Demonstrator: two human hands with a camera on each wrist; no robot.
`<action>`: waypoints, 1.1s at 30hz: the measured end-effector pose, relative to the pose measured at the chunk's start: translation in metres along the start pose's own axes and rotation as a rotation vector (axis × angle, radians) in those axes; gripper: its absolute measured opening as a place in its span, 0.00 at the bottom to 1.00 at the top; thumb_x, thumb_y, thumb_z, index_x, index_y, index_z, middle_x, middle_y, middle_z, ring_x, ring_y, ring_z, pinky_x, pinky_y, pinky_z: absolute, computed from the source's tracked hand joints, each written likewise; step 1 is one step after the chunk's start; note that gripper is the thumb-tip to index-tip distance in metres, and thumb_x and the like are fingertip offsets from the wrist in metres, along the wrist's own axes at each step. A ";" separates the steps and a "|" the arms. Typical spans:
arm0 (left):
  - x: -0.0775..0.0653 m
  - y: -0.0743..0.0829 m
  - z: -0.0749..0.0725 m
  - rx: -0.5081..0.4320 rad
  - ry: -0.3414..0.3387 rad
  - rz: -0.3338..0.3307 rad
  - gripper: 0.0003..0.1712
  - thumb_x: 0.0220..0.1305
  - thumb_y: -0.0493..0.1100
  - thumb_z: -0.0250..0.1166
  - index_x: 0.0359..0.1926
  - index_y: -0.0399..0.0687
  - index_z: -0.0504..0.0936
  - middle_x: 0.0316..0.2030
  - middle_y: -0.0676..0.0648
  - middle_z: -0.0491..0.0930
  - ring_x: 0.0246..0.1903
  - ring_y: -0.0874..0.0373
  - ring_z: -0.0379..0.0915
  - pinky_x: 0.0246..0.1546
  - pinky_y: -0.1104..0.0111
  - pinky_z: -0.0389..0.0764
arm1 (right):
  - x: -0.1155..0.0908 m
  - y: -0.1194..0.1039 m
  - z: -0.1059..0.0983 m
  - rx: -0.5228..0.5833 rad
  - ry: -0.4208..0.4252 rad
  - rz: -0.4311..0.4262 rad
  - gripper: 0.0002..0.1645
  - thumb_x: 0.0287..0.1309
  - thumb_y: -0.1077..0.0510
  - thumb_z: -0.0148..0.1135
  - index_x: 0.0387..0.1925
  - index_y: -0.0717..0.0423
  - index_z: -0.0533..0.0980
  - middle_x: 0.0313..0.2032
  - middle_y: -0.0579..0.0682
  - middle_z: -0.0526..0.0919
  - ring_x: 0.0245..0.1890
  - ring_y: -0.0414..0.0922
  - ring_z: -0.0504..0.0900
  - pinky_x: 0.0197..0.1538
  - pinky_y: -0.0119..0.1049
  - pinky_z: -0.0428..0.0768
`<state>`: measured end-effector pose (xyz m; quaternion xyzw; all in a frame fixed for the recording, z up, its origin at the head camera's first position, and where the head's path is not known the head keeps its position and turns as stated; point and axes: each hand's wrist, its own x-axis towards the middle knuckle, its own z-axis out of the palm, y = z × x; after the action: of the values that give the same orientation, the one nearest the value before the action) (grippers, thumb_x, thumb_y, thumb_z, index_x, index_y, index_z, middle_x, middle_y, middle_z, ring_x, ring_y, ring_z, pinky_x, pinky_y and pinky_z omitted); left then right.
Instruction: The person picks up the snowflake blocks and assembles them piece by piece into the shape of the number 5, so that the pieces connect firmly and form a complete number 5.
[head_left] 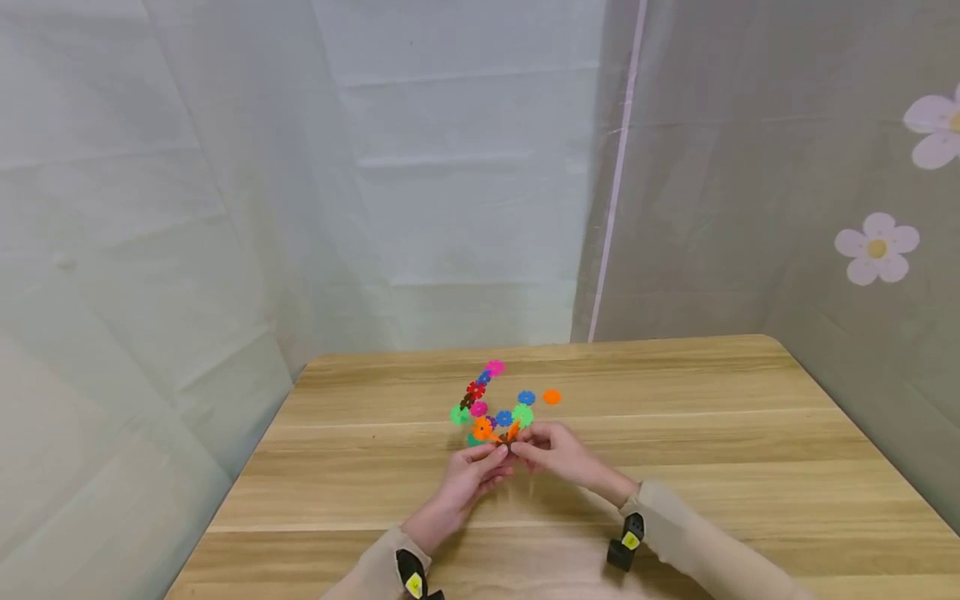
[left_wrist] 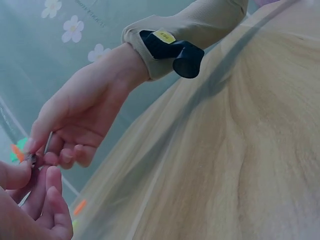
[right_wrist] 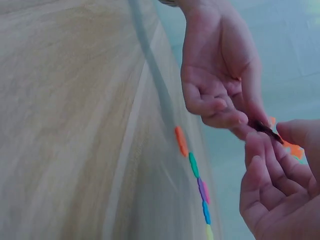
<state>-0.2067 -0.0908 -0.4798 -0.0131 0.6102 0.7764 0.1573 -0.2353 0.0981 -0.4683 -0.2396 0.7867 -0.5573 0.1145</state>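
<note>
Both hands meet over the table around a dark brown notched flower-shaped disc (head_left: 507, 443). My left hand (head_left: 467, 481) pinches its left side between thumb and fingers. From the other side my right hand (head_left: 561, 454) pinches it too, thumb and fingertips at its edge. In the right wrist view the brown disc (right_wrist: 266, 131) shows almost edge-on between the two sets of fingertips. Orange discs (head_left: 482, 428) stand right behind the fingertips, and a light green disc (head_left: 522, 414) is just beyond the right fingers. The fingers hide part of the brown disc.
Farther back, a curved row of colored discs runs from a green disc (head_left: 460, 414) through a red disc (head_left: 476, 389) to a pink disc (head_left: 495, 367). A blue disc (head_left: 527, 397) and an orange disc (head_left: 552, 397) lie right of it on the wooden table (head_left: 712, 433).
</note>
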 end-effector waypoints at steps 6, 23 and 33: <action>-0.002 -0.004 0.006 0.023 0.004 0.005 0.17 0.67 0.45 0.62 0.51 0.39 0.82 0.36 0.51 0.88 0.30 0.66 0.82 0.35 0.76 0.80 | 0.000 -0.002 0.006 0.015 0.096 0.001 0.10 0.64 0.60 0.60 0.38 0.66 0.79 0.29 0.62 0.83 0.24 0.40 0.78 0.25 0.27 0.75; -0.013 0.012 0.009 0.239 -0.103 0.034 0.20 0.69 0.41 0.58 0.52 0.26 0.78 0.40 0.38 0.86 0.31 0.63 0.83 0.36 0.71 0.82 | -0.003 -0.006 -0.003 0.018 0.135 -0.055 0.08 0.63 0.63 0.59 0.35 0.66 0.80 0.27 0.60 0.83 0.22 0.36 0.79 0.26 0.31 0.79; -0.019 0.028 0.003 0.292 -0.188 0.034 0.21 0.69 0.41 0.58 0.50 0.22 0.77 0.35 0.41 0.87 0.28 0.64 0.81 0.36 0.71 0.83 | -0.006 -0.008 -0.014 0.004 0.153 -0.093 0.09 0.63 0.64 0.59 0.35 0.69 0.79 0.28 0.64 0.81 0.22 0.37 0.77 0.28 0.38 0.83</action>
<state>-0.1959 -0.0982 -0.4490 0.0927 0.6992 0.6799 0.2006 -0.2349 0.1106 -0.4566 -0.2326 0.7800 -0.5803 0.0285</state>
